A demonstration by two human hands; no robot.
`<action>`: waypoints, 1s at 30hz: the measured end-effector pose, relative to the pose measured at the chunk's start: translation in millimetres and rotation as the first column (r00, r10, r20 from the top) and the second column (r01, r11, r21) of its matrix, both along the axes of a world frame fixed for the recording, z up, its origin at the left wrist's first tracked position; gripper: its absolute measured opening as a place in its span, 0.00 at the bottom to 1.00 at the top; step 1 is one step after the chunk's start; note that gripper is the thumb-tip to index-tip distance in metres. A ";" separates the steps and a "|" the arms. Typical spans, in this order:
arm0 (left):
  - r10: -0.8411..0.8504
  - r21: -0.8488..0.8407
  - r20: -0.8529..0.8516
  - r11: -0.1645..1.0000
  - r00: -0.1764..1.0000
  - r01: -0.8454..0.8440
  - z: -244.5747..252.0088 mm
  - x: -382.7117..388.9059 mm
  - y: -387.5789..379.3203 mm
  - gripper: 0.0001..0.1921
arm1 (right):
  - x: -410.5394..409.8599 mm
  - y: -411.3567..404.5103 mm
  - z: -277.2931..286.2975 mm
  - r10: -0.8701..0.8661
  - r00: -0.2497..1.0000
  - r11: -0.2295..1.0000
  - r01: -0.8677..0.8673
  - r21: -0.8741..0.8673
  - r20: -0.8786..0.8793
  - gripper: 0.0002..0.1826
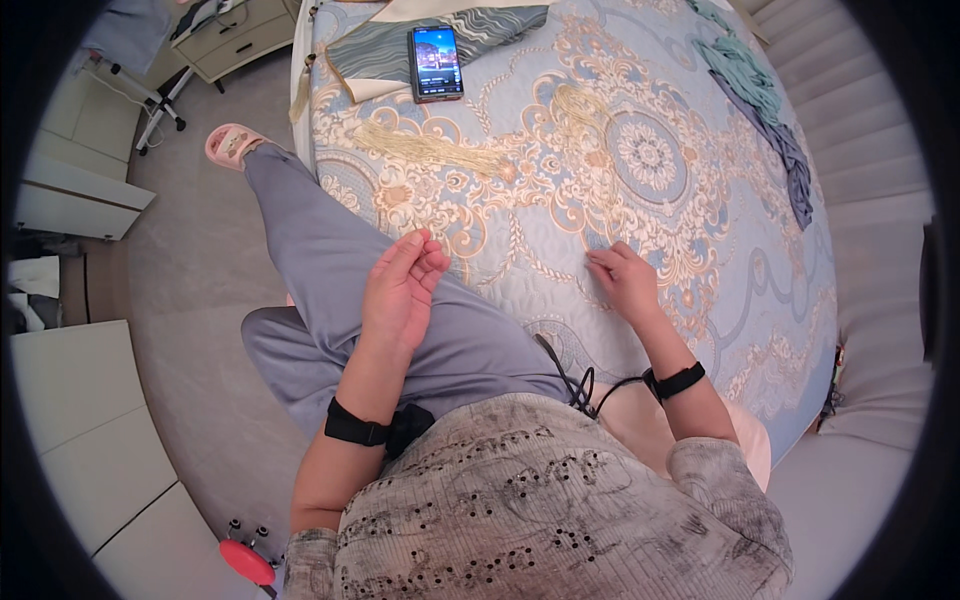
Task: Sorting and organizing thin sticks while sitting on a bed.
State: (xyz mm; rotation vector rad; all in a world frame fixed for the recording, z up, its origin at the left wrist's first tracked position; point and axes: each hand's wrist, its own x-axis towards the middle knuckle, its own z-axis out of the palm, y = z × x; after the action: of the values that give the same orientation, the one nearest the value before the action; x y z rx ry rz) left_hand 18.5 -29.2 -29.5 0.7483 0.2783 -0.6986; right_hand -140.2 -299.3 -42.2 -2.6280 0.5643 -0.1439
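Observation:
My left hand [405,289] is raised over my left thigh, palm up, with the thumb and forefinger tips together. Whether a fine strand lies between them is too small to tell. Near the bedspread [517,300], my right hand [625,283] has its fingers bent and thumb drawn in; I cannot see anything certain in its grasp. Beyond my hands, a bundle of gold threads [427,150] stretches across the patterned bedspread. A second, looser gold thread bundle [581,105] lies farther right, its strands blending into the pattern.
A lit smartphone [437,64] rests on a wavy-patterned cloth [367,56] at the far left of the bed. Crumpled green fabric [742,75] and grey fabric [787,165] lie along the right side. White cabinets [82,397] and a wheeled stand [161,105] are to the left.

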 end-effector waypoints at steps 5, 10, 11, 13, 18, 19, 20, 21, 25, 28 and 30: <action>0.011 0.026 -0.005 1.000 1.000 -0.011 -5.0 -0.5 0.2 0.07 | 12.4 -5.3 -22.8 0.281 0.960 0.897 -0.261 -0.357 0.002 0.04; -0.009 0.047 0.013 0.999 1.000 0.008 -4.5 -1.0 -1.7 0.08 | 20.5 9.0 -24.9 0.194 0.981 0.958 -0.192 -0.212 -0.012 0.04; -0.018 0.064 0.017 0.998 1.000 0.017 -4.4 -1.4 -1.8 0.08 | 20.7 17.8 -21.1 0.131 0.991 0.989 -0.131 -0.062 -0.008 0.05; -0.020 0.088 0.027 0.996 0.999 0.017 0.7 -2.6 -3.1 0.08 | 24.0 39.3 -9.2 0.104 0.994 0.988 -0.108 0.112 0.037 0.04; -0.135 0.116 0.057 0.985 0.989 0.128 3.4 -7.6 -14.4 0.09 | 43.3 75.7 12.9 0.009 0.987 0.770 -0.108 0.628 0.159 0.06; -0.119 0.126 0.058 0.986 0.991 0.111 4.9 -9.4 -15.9 0.09 | 51.1 84.6 24.4 -0.030 0.992 0.646 -0.076 0.759 0.125 0.07; -0.159 0.121 0.051 0.981 0.986 0.152 7.7 -10.9 -16.9 0.10 | 58.3 92.6 33.4 -0.061 0.995 0.501 -0.040 0.864 0.081 0.08; -0.201 0.115 0.044 0.974 0.979 0.195 10.2 -12.2 -18.2 0.10 | 64.4 98.8 39.8 -0.046 0.995 0.493 -0.050 0.868 0.084 0.08; -0.178 0.087 0.022 0.981 0.984 0.175 13.7 -15.6 -19.1 0.10 | 82.4 117.0 45.1 -0.122 0.988 0.385 -0.038 0.922 0.092 0.09; -0.163 0.068 0.014 0.985 0.987 0.161 14.9 -16.4 -17.0 0.10 | 87.8 125.1 38.8 -0.172 0.980 0.369 -0.034 0.929 0.104 0.08; -0.173 0.078 -0.005 0.982 0.985 0.173 15.3 -15.5 -15.9 0.10 | 89.8 128.9 36.4 -0.192 0.973 0.364 -0.052 0.930 0.130 0.07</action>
State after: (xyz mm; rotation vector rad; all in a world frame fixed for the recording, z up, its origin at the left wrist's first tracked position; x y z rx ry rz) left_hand 3.1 -45.0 -14.2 0.8542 0.2418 -0.8552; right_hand -50.4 -170.4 -5.8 -1.4033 0.4678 -0.0890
